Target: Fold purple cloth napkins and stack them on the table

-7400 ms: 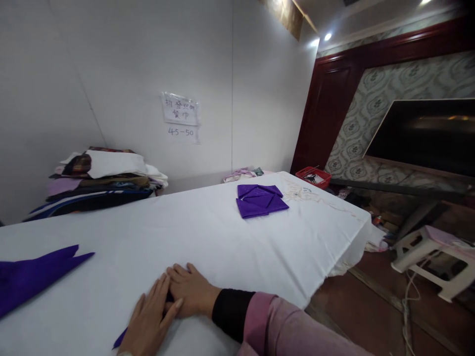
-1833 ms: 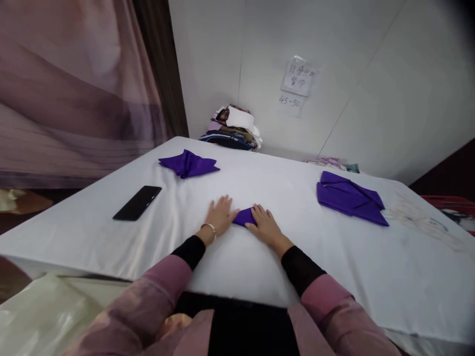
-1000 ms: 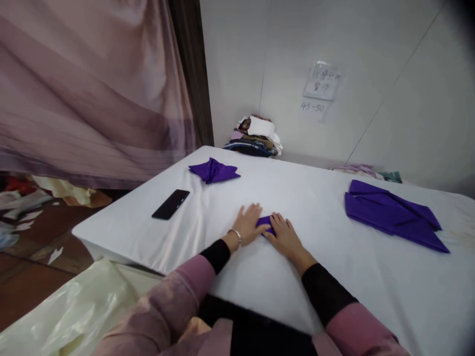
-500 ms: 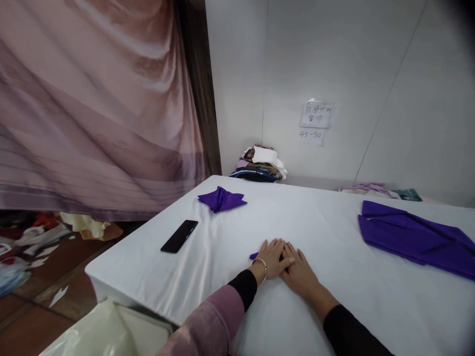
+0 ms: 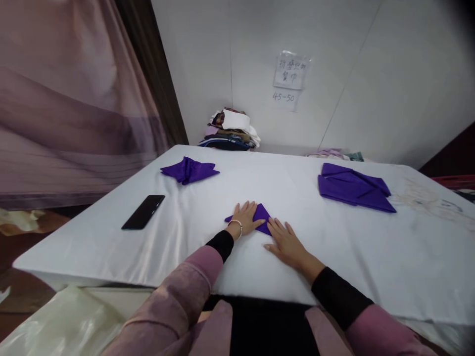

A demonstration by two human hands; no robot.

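Observation:
Between and under my hands lies a small purple cloth napkin (image 5: 261, 213), folded to a triangle with its peak pointing away from me. My left hand (image 5: 245, 217), with a bracelet at the wrist, rests flat over the napkin's left part, fingers stretched out; a purple tip sticks out to its left. At the napkin's right edge my right hand (image 5: 285, 241) lies with its fingers extended, fingertips touching the cloth. Neither hand grips anything.
The white-covered table (image 5: 237, 267) also carries a purple napkin folded into a pointed shape (image 5: 189, 170), a black phone (image 5: 144, 211) and folded purple cloth (image 5: 352, 188). Behind it are piled clothes (image 5: 230, 131) and a wall sign (image 5: 290, 70). A pink curtain (image 5: 67, 99) hangs left.
My hands were close together, covering most of the napkin; now they have parted, right hand toward its right end, and more purple shows between them. The camera view has tilted down and turned right.

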